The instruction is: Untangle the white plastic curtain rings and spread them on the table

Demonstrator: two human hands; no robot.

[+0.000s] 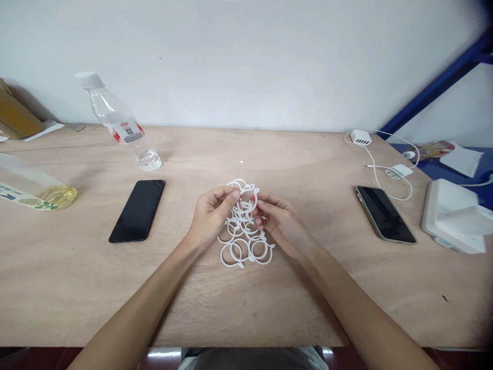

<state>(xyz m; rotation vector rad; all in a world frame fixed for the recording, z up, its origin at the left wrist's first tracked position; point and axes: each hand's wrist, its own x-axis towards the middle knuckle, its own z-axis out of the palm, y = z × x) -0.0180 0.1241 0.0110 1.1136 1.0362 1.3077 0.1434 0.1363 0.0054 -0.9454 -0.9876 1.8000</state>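
With forearms (152, 290) angled inward, pinches opposite edges of one white ring (246, 211) in left hand (211, 213) and right hand (284, 222), apparently steadying it above the ring pile (249, 246) beneath them.

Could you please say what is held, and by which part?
A white ring, by opposite sides: left fingers on one, right fingers on the other.

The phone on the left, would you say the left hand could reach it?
Likely yes: nothing appears to stand between the left hand and the phone, though that hand holds a white ring.
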